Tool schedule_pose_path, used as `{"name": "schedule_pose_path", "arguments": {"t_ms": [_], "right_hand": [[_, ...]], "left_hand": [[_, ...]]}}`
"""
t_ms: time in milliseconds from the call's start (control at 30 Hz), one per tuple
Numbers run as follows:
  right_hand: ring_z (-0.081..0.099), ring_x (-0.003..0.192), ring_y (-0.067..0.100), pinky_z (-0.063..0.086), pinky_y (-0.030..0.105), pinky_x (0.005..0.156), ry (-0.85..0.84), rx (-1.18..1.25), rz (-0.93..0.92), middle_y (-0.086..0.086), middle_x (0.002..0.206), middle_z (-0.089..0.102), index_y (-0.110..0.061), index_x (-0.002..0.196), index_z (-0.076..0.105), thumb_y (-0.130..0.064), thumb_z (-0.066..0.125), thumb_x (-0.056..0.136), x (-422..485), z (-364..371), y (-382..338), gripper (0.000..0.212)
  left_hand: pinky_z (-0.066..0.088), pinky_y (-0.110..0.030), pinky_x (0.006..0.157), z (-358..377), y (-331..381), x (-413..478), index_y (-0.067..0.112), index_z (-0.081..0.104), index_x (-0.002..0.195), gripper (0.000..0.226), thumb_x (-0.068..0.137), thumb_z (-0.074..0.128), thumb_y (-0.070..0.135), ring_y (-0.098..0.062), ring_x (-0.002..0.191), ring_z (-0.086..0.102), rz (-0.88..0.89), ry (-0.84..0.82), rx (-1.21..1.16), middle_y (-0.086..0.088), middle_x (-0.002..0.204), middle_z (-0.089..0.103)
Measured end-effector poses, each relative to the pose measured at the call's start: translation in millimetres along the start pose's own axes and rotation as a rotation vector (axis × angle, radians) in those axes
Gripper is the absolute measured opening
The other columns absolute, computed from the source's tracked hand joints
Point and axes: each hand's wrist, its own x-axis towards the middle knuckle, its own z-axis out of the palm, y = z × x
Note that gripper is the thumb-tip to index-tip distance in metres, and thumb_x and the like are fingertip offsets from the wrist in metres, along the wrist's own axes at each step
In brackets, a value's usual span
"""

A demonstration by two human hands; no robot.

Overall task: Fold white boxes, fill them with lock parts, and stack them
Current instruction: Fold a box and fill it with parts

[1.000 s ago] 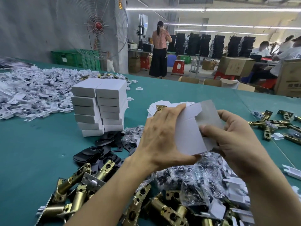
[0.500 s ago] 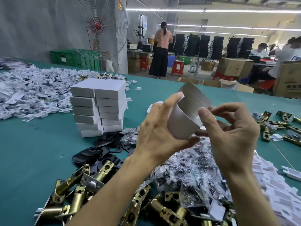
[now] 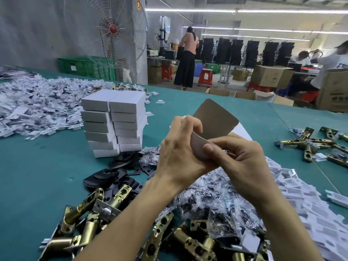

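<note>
1. White box blank [image 3: 215, 119], head view: an unfolded card held in the air above the green table [image 3: 37, 176], mid-frame between both hands. One flap stands up and the lower part is bent into a curve.
2. Left hand [image 3: 178, 153]: fingers curled over the blank's left edge, gripping it. Right hand [image 3: 243, 159]: thumb pressed on the card with fingers curled behind, pinching it.
3. Progress: a stack of closed boxes [image 3: 114, 121] stands left of the hands in two columns, several high, so those look done. The current box is only being shaped; it is not filled or stacked.
4. Left to pack, judging by the piles: brass latches [image 3: 82, 208], black plates [image 3: 101, 178], clear bags of small parts [image 3: 211, 194] and more latches [image 3: 305, 142] at far right.
5. Containers: the stacked boxes are shut, so I can't tell their contents. The held blank has nothing in it.
</note>
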Motion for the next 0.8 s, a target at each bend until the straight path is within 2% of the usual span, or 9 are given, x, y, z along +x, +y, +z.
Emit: {"name": "schedule_pose_path", "arguments": {"t_ms": [100, 200, 300, 400, 467, 567, 633, 733, 800], "right_hand": [[0.064, 0.081, 0.002, 0.048, 0.012, 0.067, -0.05, -0.046, 0.039, -0.01, 0.08, 0.072, -0.037, 0.082, 0.075, -0.042, 0.061, 0.082, 0.0, -3.8, -1.0, 0.015], [0.068, 0.08, 0.002, 0.053, 0.017, 0.068, 0.002, 0.029, 0.002, -0.009, 0.086, 0.076, -0.028, 0.092, 0.075, -0.035, 0.06, 0.085, 0.1, -4.2, -6.4, 0.018], [0.07, 0.081, 0.006, 0.055, 0.019, 0.067, 0.16, 0.149, -0.063, -0.003, 0.09, 0.073, -0.023, 0.099, 0.067, -0.026, 0.065, 0.083, 1.6, -5.3, -12.0, 0.016], [0.07, 0.078, 0.012, 0.059, 0.032, 0.069, 0.247, 0.294, 0.0, -0.003, 0.085, 0.073, -0.024, 0.097, 0.056, -0.03, 0.061, 0.086, 2.5, -6.2, -13.4, 0.014], [0.07, 0.076, 0.013, 0.059, 0.035, 0.07, 0.226, 0.267, 0.052, -0.002, 0.083, 0.074, -0.024, 0.09, 0.064, -0.033, 0.062, 0.086, 3.0, -5.2, -11.4, 0.01], [0.073, 0.083, 0.013, 0.056, 0.023, 0.07, 0.144, 0.29, 0.131, 0.002, 0.09, 0.077, -0.016, 0.083, 0.073, -0.027, 0.071, 0.077, 2.5, -2.8, -6.5, 0.012], [0.074, 0.089, 0.014, 0.055, 0.019, 0.072, 0.121, 0.295, 0.165, 0.001, 0.094, 0.077, -0.012, 0.084, 0.073, -0.021, 0.077, 0.073, 2.2, -2.8, -3.1, 0.015], [0.073, 0.093, 0.009, 0.056, 0.024, 0.08, 0.122, 0.163, 0.165, -0.004, 0.094, 0.077, -0.021, 0.091, 0.074, -0.008, 0.083, 0.074, 1.6, 1.1, -0.7, 0.023], [0.072, 0.091, 0.006, 0.057, 0.028, 0.083, 0.145, 0.065, 0.147, -0.007, 0.092, 0.077, -0.026, 0.091, 0.074, -0.005, 0.083, 0.075, 1.3, 5.2, -0.8, 0.027]], "left_hand": [[0.037, -0.021, 0.051, 2.3, -3.9, -1.2, 0.038, 0.036, 0.088, 0.054, 0.057, 0.078, 0.052, -0.007, 0.066, 0.048, 0.011, -0.015, -0.05, 0.012, 0.081, 0.049], [0.047, -0.035, 0.049, 4.9, -6.2, -1.3, 0.039, 0.041, 0.091, 0.055, 0.057, 0.084, 0.042, -0.013, 0.068, 0.059, 0.003, -0.022, -0.136, 0.007, 0.082, 0.059], [0.05, -0.026, 0.052, 7.1, -8.6, -2.6, 0.044, 0.04, 0.096, 0.058, 0.06, 0.086, 0.042, -0.01, 0.072, 0.061, 0.004, -0.035, -0.154, 0.01, 0.087, 0.062], [0.052, -0.02, 0.058, 8.9, -11.0, -4.2, 0.044, 0.038, 0.108, 0.068, 0.061, 0.088, 0.039, -0.009, 0.08, 0.063, -0.006, -0.094, -0.148, 0.014, 0.099, 0.06], [0.054, -0.024, 0.06, 10.4, -12.9, -5.0, 0.043, 0.035, 0.116, 0.075, 0.062, 0.086, 0.035, -0.01, 0.083, 0.063, -0.014, -0.126, -0.14, 0.01, 0.105, 0.058], [0.054, -0.033, 0.052, 11.7, -15.7, -7.0, 0.046, 0.024, 0.115, 0.082, 0.063, 0.085, 0.028, -0.011, 0.071, 0.064, -0.072, -0.137, -0.161, 0.007, 0.095, 0.058], [0.054, -0.035, 0.054, 12.7, -15.9, -8.9, 0.045, 0.019, 0.115, 0.084, 0.062, 0.082, 0.027, -0.01, 0.07, 0.064, -0.1, -0.145, -0.156, 0.009, 0.095, 0.057], [0.055, -0.04, 0.065, 14.6, -16.0, -10.7, 0.04, 0.018, 0.122, 0.088, 0.06, 0.08, 0.026, -0.009, 0.078, 0.066, -0.13, -0.155, -0.158, 0.008, 0.106, 0.059], [0.055, -0.044, 0.067, 15.0, -16.8, -10.5, 0.037, 0.017, 0.127, 0.094, 0.06, 0.082, 0.024, -0.018, 0.083, 0.068, -0.147, -0.173, -0.166, -0.001, 0.109, 0.061]]}}
